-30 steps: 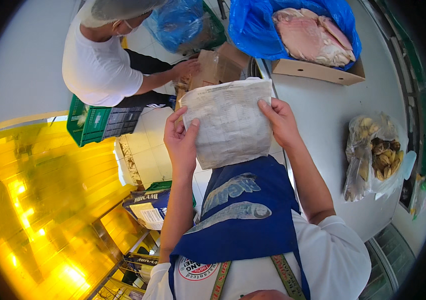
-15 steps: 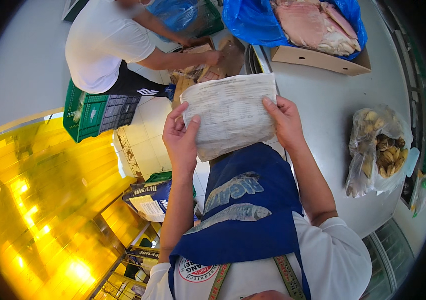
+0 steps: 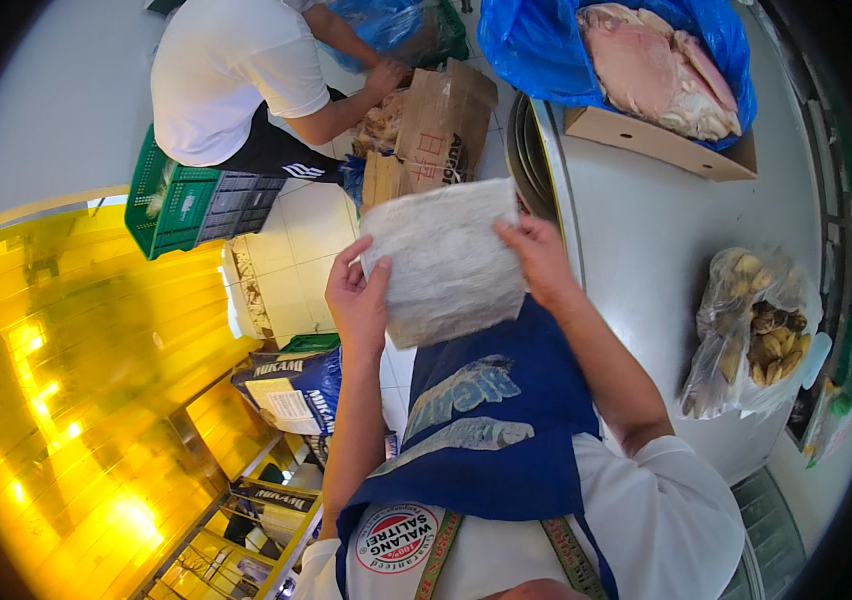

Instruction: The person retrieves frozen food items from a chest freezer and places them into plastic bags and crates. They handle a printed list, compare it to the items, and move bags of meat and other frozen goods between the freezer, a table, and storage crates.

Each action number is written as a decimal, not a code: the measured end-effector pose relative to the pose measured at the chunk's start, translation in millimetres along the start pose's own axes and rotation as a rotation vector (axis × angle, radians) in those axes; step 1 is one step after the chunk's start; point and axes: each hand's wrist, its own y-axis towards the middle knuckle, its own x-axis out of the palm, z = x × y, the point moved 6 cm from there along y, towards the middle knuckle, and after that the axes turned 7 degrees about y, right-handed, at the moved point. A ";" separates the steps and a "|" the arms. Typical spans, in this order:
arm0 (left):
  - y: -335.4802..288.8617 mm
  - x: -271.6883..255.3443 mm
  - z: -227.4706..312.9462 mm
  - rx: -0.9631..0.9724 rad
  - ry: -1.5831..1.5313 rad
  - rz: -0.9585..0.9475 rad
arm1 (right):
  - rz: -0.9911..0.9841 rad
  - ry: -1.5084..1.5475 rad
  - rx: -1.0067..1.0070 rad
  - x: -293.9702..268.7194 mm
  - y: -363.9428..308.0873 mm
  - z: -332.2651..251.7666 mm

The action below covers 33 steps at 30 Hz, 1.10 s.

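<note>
A crumpled greyish-white sheet of paper is held up in front of my blue apron. My left hand pinches its left edge between thumb and fingers. At the right edge, the fingers of my right hand are closed on the paper. The side toward me looks wrinkled and nearly plain, with no print that I can make out. Beyond the sheet stands an opened cardboard box with pale pieces inside, where a co-worker's hand rests at the flap.
On the grey table at right are a carton of pale meat slabs in blue plastic and a clear bag of brownish pieces. A co-worker in a white shirt bends beside a green crate. Yellow plastic strips hang at left.
The paper has tilted, and its print-covered face has given way to a nearly plain one. My right hand has moved left and down. The co-worker's cardboard box now stands more upright.
</note>
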 end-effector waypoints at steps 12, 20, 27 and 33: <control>-3.5 34.2 -166.3 -0.242 -0.264 -0.021 | 0.000 -0.595 0.062 -14.0 28.4 55.9; 1.1 123.4 -208.5 -0.394 -0.666 -0.547 | 0.012 -0.998 0.053 -59.5 64.1 29.3; 30.7 153.0 -244.6 -0.396 -0.613 -0.545 | -0.027 -1.388 -0.147 -54.3 72.4 -16.6; 22.3 127.2 -321.2 -0.474 -0.208 -0.613 | -0.028 -1.506 -0.295 -77.7 88.7 -38.9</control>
